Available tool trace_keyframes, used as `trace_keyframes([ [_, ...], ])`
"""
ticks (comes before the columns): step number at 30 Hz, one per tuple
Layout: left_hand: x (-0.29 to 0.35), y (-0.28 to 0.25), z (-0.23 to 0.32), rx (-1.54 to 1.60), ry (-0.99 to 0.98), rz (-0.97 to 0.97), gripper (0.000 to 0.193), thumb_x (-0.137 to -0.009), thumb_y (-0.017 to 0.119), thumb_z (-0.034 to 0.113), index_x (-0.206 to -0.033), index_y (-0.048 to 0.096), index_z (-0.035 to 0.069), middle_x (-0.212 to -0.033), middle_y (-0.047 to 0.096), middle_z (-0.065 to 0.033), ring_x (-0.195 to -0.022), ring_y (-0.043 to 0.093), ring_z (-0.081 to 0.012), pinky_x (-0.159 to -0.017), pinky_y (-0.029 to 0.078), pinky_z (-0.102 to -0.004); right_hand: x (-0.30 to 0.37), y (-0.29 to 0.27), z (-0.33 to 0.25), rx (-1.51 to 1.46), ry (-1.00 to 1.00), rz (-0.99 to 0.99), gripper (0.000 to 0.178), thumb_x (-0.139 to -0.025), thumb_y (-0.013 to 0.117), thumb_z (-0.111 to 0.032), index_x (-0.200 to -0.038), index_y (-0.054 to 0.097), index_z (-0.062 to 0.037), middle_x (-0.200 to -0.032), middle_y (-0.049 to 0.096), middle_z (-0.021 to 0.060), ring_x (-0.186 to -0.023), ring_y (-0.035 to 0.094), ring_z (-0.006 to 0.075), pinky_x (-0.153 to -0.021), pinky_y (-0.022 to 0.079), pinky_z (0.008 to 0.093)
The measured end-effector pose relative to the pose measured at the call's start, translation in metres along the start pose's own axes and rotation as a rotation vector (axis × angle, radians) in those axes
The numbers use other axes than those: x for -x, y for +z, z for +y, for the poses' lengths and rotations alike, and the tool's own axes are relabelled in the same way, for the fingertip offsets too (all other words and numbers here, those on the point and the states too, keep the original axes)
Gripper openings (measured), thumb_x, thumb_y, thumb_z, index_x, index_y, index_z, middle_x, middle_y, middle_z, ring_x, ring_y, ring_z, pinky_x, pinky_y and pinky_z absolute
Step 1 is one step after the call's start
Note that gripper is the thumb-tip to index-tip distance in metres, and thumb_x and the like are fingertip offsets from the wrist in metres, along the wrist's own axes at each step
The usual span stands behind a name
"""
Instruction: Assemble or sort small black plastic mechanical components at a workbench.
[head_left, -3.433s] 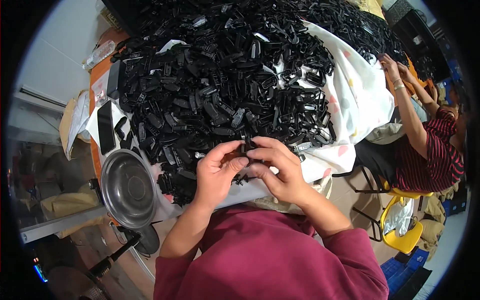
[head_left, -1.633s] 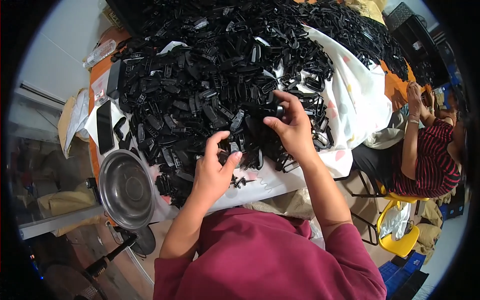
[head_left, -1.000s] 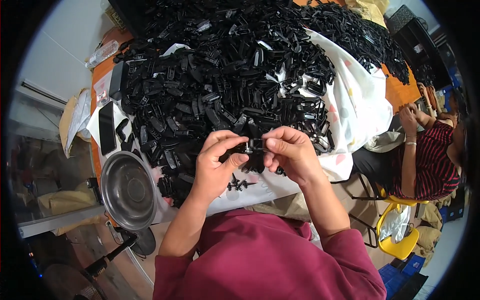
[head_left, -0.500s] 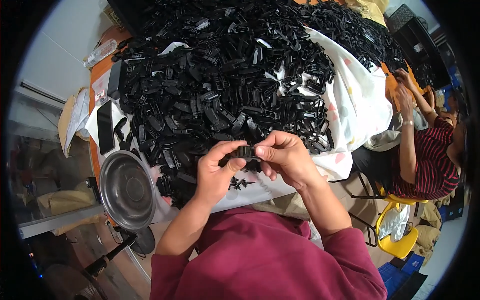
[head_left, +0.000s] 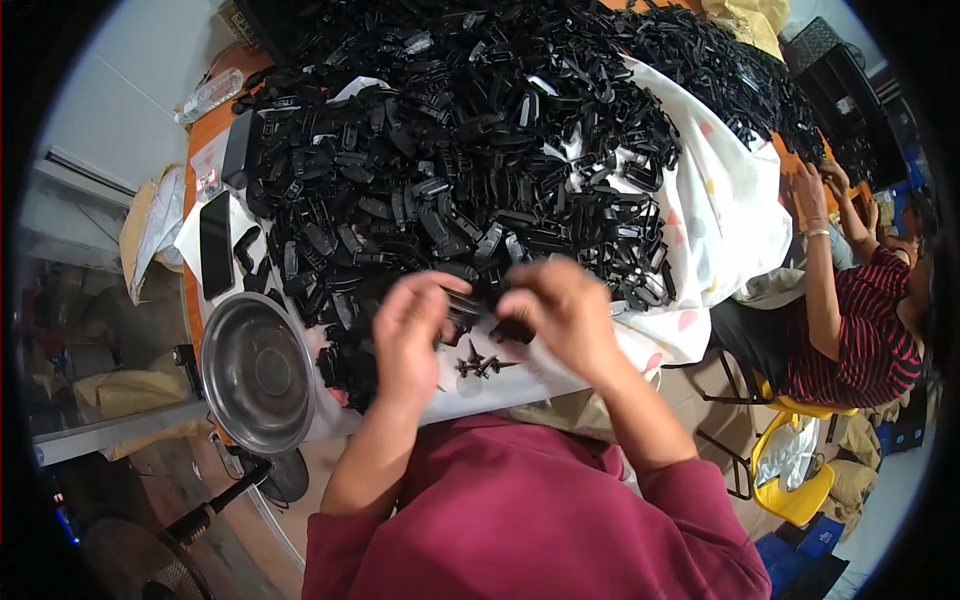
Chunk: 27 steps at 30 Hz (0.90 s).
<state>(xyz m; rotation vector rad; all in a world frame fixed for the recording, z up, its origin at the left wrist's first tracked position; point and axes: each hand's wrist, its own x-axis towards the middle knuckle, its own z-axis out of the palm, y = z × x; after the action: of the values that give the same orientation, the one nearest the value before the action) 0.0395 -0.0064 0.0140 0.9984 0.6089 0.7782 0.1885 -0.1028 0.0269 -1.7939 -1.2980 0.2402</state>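
My left hand (head_left: 408,330) is closed, thumb against fingers, on a small black plastic part (head_left: 460,303) that is blurred by motion. To its right, my right hand (head_left: 572,318) is curled and smeared. Something dark shows under its thumb, and I cannot make out whether it is held. Both hands are over the near edge of a large heap of black plastic parts (head_left: 400,190), mostly curved clip-like pieces. Just below and between the hands, several small dark pointed pieces (head_left: 482,364) lie on the white cloth (head_left: 440,401).
At the left stand a round metal bowl (head_left: 257,375) and a black phone (head_left: 215,248); a plastic bottle (head_left: 210,96) lies farther back. On the right a person in a striped shirt (head_left: 865,320) works at the table, near a yellow chair (head_left: 800,495).
My hands have come apart from the part they both held. The left keeps a black part, while the right has shifted slightly. The small pointed pieces are now more exposed.
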Motion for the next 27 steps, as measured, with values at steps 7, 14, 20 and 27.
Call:
trace_keyframes([
  [7,-0.053,0.012,0.022,-1.325,0.637,-0.055,0.021,-0.073,0.059,0.002,-0.091,0.064,0.012,-0.091,0.059,-0.008,-0.076,0.06,-0.0236,-0.065,0.049,-0.0319,-0.025,-0.009,0.034,0.669,-0.105,-0.044,0.013,-0.064,0.067,-0.009,-0.076,0.061,-0.006,-0.081,0.057,0.0062,-0.079,0.052,0.0262,-0.064,0.046,0.034],
  [14,-0.062,0.024,0.029,-1.505,0.595,-0.201,0.013,-0.072,0.065,0.012,-0.083,0.061,0.007,-0.089,0.061,-0.0068,-0.072,0.061,-0.025,-0.064,0.049,-0.0315,-0.015,-0.022,0.01,-0.406,0.294,-0.073,0.03,-0.085,0.059,-0.009,-0.112,0.047,-0.0035,-0.085,0.059,0.0059,-0.073,0.057,0.0111,-0.06,0.047,0.0239],
  [20,-0.034,0.031,0.022,-0.252,0.001,-0.254,0.026,-0.069,0.075,0.007,-0.087,0.057,0.0,-0.077,0.06,-0.0052,-0.073,0.056,-0.0098,-0.065,0.047,-0.0231,-0.015,-0.019,-0.015,-1.116,0.521,-0.132,0.027,-0.09,0.049,-0.01,-0.116,0.049,-0.0028,-0.079,0.056,0.0056,-0.063,0.055,0.0124,-0.047,0.048,0.0229],
  [27,-0.029,0.025,0.016,0.241,-0.321,-0.358,0.033,-0.074,0.072,0.022,-0.097,0.054,0.005,-0.072,0.056,-0.0012,-0.058,0.051,-0.0075,-0.052,0.04,-0.02,-0.012,-0.003,-0.023,-1.264,0.48,0.025,0.021,-0.089,0.051,-0.012,-0.108,0.052,-0.0007,-0.079,0.056,0.0072,-0.059,0.054,0.0122,-0.044,0.047,0.0234],
])
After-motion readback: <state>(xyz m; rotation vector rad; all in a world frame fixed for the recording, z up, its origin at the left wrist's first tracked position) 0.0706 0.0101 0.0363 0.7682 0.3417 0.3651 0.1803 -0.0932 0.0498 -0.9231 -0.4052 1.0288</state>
